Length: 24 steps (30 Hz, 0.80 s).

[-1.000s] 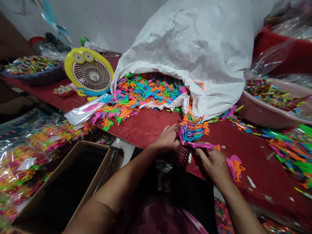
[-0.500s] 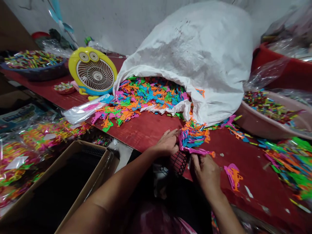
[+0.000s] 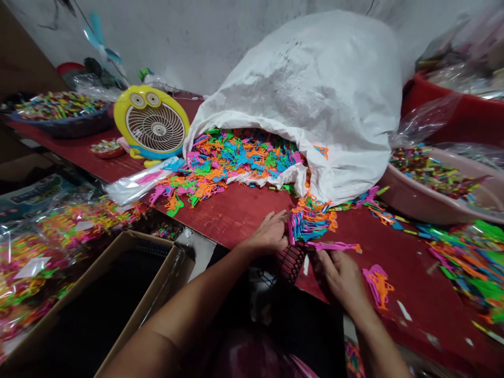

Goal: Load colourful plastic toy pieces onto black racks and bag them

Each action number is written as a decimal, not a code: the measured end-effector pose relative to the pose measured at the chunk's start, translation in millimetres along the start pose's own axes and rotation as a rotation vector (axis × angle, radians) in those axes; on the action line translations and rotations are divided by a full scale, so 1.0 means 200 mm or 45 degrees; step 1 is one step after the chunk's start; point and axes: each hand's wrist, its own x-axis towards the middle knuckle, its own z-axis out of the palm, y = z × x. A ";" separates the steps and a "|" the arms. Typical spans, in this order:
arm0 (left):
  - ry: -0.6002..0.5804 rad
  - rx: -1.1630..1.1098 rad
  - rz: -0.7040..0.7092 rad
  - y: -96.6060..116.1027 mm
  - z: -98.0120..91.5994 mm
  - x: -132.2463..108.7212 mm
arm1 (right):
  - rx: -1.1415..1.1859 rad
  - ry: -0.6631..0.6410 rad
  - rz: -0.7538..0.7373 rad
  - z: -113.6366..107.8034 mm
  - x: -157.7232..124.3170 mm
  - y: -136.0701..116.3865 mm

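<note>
A stack of thin, flat plastic pieces (image 3: 311, 223) in pink, blue and orange lies at the table's front edge. My left hand (image 3: 271, 231) rests against the stack's left end, fingers stretched along it. Between the thumb and fingers of my right hand (image 3: 342, 273) is a long pink plastic piece (image 3: 333, 246) with an orange tip, just below the stack. Under the stack, a black wire rack (image 3: 291, 262) juts out over my lap. To the right lie a few pink and orange pieces (image 3: 378, 286).
A big white sack (image 3: 315, 79) spills loose coloured pieces (image 3: 244, 155) onto the red table (image 3: 252, 207). A yellow fan (image 3: 155, 123) stands left of it. Basins (image 3: 429, 205) of small parts flank both sides. An open carton (image 3: 173, 257) sits at lower left.
My right hand has moved a little to the right with the pink piece, away from the stack. My left hand stays at the stack. The view has shifted slightly.
</note>
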 end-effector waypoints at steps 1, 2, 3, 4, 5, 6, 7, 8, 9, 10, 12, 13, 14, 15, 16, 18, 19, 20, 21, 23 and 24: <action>0.003 0.001 0.001 0.00 0.00 0.00 | 0.033 -0.030 0.014 -0.01 0.00 0.02; 0.005 0.000 0.001 0.00 0.00 0.00 | 0.045 -0.050 0.013 -0.01 0.00 0.03; 0.008 -0.003 -0.002 0.00 0.00 0.00 | 0.029 -0.052 -0.007 -0.01 0.01 0.03; 0.009 -0.005 -0.009 0.00 0.00 0.00 | -0.016 -0.039 -0.043 -0.01 0.01 0.03; 0.007 -0.004 -0.018 0.00 0.00 0.00 | -0.088 -0.018 -0.087 -0.01 0.01 0.03; 0.002 -0.001 -0.027 0.01 0.00 0.00 | -0.174 0.000 -0.130 0.00 0.01 0.02; -0.004 0.002 -0.032 0.01 0.00 0.00 | -0.267 0.013 -0.165 0.01 0.01 0.00; -0.009 0.006 -0.033 0.01 0.00 0.00 | -0.362 0.024 -0.186 0.02 0.00 -0.02; -0.011 0.009 -0.031 0.01 0.00 0.00 | -0.455 0.030 -0.191 0.03 0.00 -0.04; -0.011 0.011 -0.027 0.01 0.00 0.00 | -0.544 0.040 -0.182 0.04 0.00 -0.06; -0.008 0.012 -0.022 0.01 0.00 0.00 | -0.683 0.066 -0.144 0.07 -0.01 -0.11; -0.006 0.012 -0.022 0.01 0.00 0.00 | -0.722 0.078 -0.122 0.08 -0.02 -0.13; -0.005 0.010 -0.020 0.01 0.00 0.00 | -0.738 0.090 -0.102 0.08 -0.02 -0.14; -0.004 0.008 -0.018 0.01 0.00 0.00 | -0.730 0.102 -0.086 0.09 -0.02 -0.15; -0.003 0.006 -0.013 0.01 0.00 -0.01 | -0.704 0.118 -0.073 0.10 -0.02 -0.15; 0.000 0.002 0.003 0.01 0.00 -0.01 | -0.629 0.162 -0.046 0.12 -0.03 -0.15; 0.005 -0.001 0.010 0.01 0.00 -0.01 | -0.595 0.184 -0.034 0.12 -0.03 -0.14; 0.011 -0.005 0.017 0.01 0.00 -0.01 | -0.571 0.206 -0.022 0.13 -0.04 -0.14; 0.019 -0.012 0.022 0.00 0.00 0.00 | -0.560 0.227 -0.009 0.14 -0.04 -0.13; 0.029 -0.036 0.020 0.00 0.00 -0.01 | -0.565 0.260 0.013 0.15 -0.05 -0.12; 0.035 -0.058 0.017 -0.01 0.00 -0.01 | -0.567 0.277 0.022 0.16 -0.05 -0.12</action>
